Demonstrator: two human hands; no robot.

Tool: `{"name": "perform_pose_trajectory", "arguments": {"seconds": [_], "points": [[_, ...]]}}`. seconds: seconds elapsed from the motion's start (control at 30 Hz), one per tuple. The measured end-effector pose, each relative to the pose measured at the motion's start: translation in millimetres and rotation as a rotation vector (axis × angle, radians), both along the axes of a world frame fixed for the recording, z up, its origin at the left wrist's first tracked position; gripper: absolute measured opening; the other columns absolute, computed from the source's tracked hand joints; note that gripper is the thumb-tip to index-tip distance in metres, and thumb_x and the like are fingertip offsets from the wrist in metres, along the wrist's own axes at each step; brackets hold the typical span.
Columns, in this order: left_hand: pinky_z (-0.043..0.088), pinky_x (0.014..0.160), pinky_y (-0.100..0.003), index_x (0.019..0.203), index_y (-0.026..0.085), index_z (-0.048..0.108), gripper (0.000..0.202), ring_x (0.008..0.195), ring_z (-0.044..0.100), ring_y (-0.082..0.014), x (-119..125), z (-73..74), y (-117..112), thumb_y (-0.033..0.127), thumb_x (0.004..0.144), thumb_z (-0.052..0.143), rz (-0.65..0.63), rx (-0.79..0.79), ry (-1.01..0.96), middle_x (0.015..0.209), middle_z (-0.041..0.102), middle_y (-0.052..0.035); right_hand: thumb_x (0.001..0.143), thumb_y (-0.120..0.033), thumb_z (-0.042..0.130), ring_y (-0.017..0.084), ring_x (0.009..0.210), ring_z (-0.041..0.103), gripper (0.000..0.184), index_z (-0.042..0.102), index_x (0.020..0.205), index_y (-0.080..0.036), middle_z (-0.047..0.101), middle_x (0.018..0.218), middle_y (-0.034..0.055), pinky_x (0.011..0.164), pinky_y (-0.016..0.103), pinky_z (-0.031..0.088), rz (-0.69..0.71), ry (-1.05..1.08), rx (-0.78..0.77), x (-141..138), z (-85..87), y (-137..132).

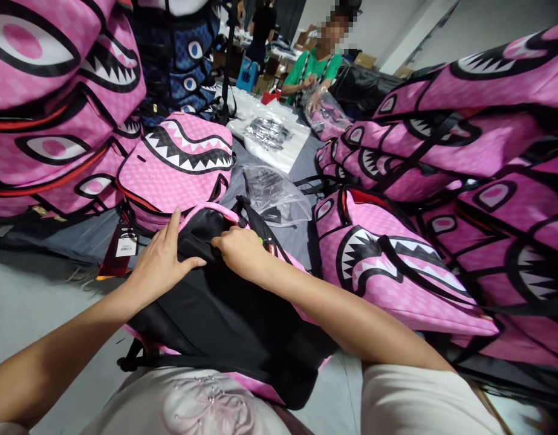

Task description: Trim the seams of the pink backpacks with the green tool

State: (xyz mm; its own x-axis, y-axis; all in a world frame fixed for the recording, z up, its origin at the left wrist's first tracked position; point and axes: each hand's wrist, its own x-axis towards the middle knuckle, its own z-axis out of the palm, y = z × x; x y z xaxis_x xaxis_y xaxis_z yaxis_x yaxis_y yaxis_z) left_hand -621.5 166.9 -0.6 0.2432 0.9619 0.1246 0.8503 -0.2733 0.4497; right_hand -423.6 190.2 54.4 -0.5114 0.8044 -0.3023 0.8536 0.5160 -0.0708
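Shirt (pixel 215 405) nearest; bag (pixel 251 314) just beyond, black side up, top end at table (pixel 301 244). Probably light, soft, floppy; firmest hold likely pink rim (pixel 208 209). Left hand (pixel 163 257) splayed beside rim, thumb apart; right hand (pixel 242 251) curled, fingers pinching bag's black cloth. Tag (pixel 126 243) near left hand.

Workshop with piled pink backpacks (pixel 482 139)

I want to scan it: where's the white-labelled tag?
The tag is left of centre in the head view, just left of the person's left hand, by a pink backpack.
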Motion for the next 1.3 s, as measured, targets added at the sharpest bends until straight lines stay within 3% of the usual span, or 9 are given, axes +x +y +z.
{"name": "perform_pose_trajectory", "arguments": {"seconds": [0.17, 0.47, 0.7, 0.8, 0.9, 1.03, 1.2, 1.3], "points": [[0.047, 0.111, -0.052, 0.162, 0.018, 0.014, 0.099, 0.142, 0.048, -0.039, 0, -1.5, -2, 0.052, 0.087, 0.07, 0.013, -0.007, 0.001, 0.159, 0.041, -0.0213, 0.092, -0.012, 0.052, 0.024, 0.106, 0.07, 0.037, 0.075, 0.12, -0.022, 0.077, 0.109, 0.0131, 0.083, 0.028, 0.048, 0.041, 0.047, -0.004, 0, -2.2, 9], [0.049, 0.109, -0.049, 0.161, 0.021, 0.015, 0.092, 0.139, 0.052, -0.0364, -1, -2.0, -2, 0.054, 0.09, 0.063, -0.007, 0.016, -0.011, 0.157, 0.045, -0.0191, 0.092, -0.012, 0.053, 0.021, 0.102, 0.071, 0.037, 0.075, 0.119, -0.024, 0.078, 0.106, 0.0107, 0.079, 0.026, 0.047, 0.034, 0.054, -0.012, 1, -1.4, 11], [0.053, 0.105, -0.049, 0.159, 0.016, 0.026, 0.1, 0.137, 0.054, -0.0387, -4, -15.9, 3, 0.052, 0.081, 0.076, 0.021, 0.113, -0.017, 0.154, 0.049, -0.0205, 0.092, -0.008, 0.05, 0.023, 0.101, 0.071, 0.037, 0.075, 0.115, -0.021, 0.077, 0.106, 0.0112, 0.071, 0.028, 0.043, 0.145, 0.06, -0.007, 4, 0.5, 11], [0.052, 0.105, -0.051, 0.16, 0.015, 0.025, 0.101, 0.137, 0.054, -0.0392, -6, -18.8, 4, 0.054, 0.081, 0.075, -0.005, 0.123, -0.024, 0.155, 0.048, -0.021, 0.093, -0.008, 0.05, 0.024, 0.1, 0.071, 0.036, 0.073, 0.118, -0.018, 0.077, 0.108, 0.0119, 0.068, 0.029, 0.041, 0.124, 0.08, 0.066, 6, 2.3, 9], [0.053, 0.105, -0.05, 0.159, 0.015, 0.027, 0.101, 0.136, 0.055, -0.0384, -7, -20.0, 5, 0.052, 0.08, 0.077, -0.021, 0.137, -0.037, 0.154, 0.049, -0.0203, 0.093, -0.012, 0.053, 0.022, 0.097, 0.07, 0.033, 0.071, 0.12, -0.017, 0.077, 0.108, 0.0107, 0.071, 0.028, 0.042, 0.078, 0.236, 0.114, -2, -1.9, 15], [0.056, 0.1, -0.048, 0.159, 0.017, 0.028, 0.098, 0.13, 0.061, -0.0378, -10, -22.5, 7, 0.05, 0.081, 0.077, -0.013, 0.142, -0.052, 0.148, 0.056, -0.019, 0.09, -0.009, 0.055, 0.018, 0.094, 0.067, 0.033, 0.074, 0.116, -0.018, 0.076, 0.112, 0.0067, 0.069, 0.026, 0.04, 0.073, 0.443, -0.009, -21, -9.7, 33], [0.057, 0.098, -0.05, 0.16, 0.016, 0.028, 0.097, 0.13, 0.06, -0.0398, -13, -24.3, 9, 0.052, 0.082, 0.075, -0.03, 0.171, -0.041, 0.148, 0.055, -0.0211, 0.089, -0.009, 0.055, 0.019, 0.09, 0.066, 0.03, 0.074, 0.112, -0.015, 0.076, 0.105, 0.0088, 0.063, 0.027, 0.036, 0.138, 0.374, 0.001, -25, -3.6, 39], [0.057, 0.097, -0.05, 0.159, 0.016, 0.029, 0.096, 0.131, 0.059, -0.04, -13, -24.5, 9, 0.053, 0.083, 0.073, -0.027, 0.182, -0.037, 0.148, 0.055, -0.0211, 0.092, -0.013, 0.058, 0.02, 0.094, 0.066, 0.028, 0.074, 0.115, -0.016, 0.076, 0.107, 0.0087, 0.066, 0.028, 0.037, 0.108, 0.365, 0.016, -21, 0.1, 34]]}}
